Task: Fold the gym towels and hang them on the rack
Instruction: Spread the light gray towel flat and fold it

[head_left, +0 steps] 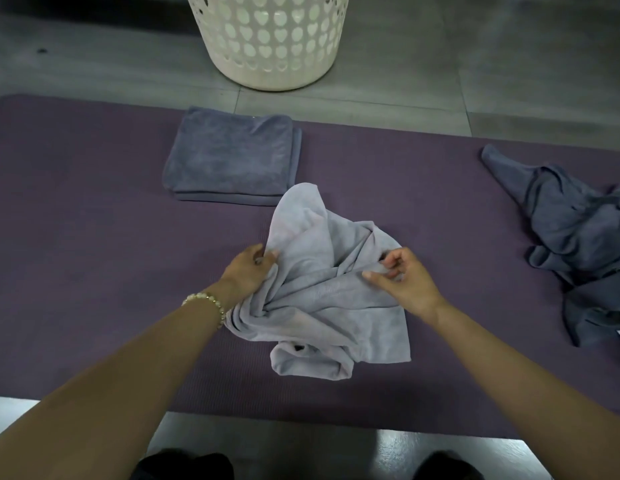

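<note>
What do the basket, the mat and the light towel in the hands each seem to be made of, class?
Basket: likely moulded plastic, cream, slightly glossy, with regular heart-shaped cut-outs.
Mat: probably foam or rubber, matte purple, with fine ribbed lines.
Light towel: soft cloth, perhaps microfibre, matte pale grey; it crumples into loose folds where the left hand and right hand pinch it.

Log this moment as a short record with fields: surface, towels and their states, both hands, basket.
surface: purple exercise mat on a grey tiled floor
folded towel: grey-blue folded towel, lying flat on the mat's far side
towel in work: light grey towel, crumpled at mat centre
waiting towel: dark grey towel, in a loose heap at the mat's right end
left hand: pinching the light towel's left edge; beaded bracelet on the wrist
right hand: pinching a fold on its right side
basket: white perforated laundry basket, on the floor beyond the mat
rack: not in view
</note>
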The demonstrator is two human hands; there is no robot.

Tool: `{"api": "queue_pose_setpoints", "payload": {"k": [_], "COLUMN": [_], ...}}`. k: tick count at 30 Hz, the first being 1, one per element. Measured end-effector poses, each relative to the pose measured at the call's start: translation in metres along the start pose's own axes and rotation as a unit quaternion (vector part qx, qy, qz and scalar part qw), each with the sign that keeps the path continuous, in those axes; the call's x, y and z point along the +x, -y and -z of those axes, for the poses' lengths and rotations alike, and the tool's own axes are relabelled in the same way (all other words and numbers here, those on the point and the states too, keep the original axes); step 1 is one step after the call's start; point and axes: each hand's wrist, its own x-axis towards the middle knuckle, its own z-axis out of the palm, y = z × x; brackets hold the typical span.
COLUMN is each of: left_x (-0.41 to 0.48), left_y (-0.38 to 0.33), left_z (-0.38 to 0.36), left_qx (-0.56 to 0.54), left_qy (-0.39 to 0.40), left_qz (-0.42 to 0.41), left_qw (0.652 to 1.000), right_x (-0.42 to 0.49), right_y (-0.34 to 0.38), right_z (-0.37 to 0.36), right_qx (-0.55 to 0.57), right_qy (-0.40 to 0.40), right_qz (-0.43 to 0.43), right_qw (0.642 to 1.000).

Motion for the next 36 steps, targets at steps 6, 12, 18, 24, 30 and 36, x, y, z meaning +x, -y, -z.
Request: {"api": "queue_pose_setpoints", "payload": {"k": [6,12,18,24,30,36], "left_x": [0.004,-0.001,-0.017,-0.034,-0.044,-0.022], "left_y": [0.007,0.014,-0.02,-0.065,-0.095,-0.071], "left_z": [-0.001,0.0,0.027,0.042,0.016,-0.028], "left_qx": [-0.114,-0.176,-0.145,-0.191,-0.107,-0.075], "left_qy": [-0.004,-0.056,-0.094,0.037,0.168,0.038], "left_qz": [0.051,-0.008,-0.139,-0.101,-0.16,-0.142], "left_qw": [0.992,0.983,0.975,0.976,0.967,0.986], "right_x": [-0.006,-0.003,-0.015,-0.044,-0.035,-0.022], "right_y": [-0.01,-0.014,-0.019,-0.029,0.02,0.027], "right_z": [-0.002,-0.003,0.01,0.035,0.064,0.058], "right_qx": [0.003,0.068,0.025,-0.012,0.163,0.089], "right_qy": [-0.016,-0.019,0.115,0.234,0.137,0.001], "right_qz": [-0.056,-0.093,-0.188,-0.161,-0.059,-0.071], "right_qw": [0.998,0.993,0.975,0.959,0.975,0.994]}}
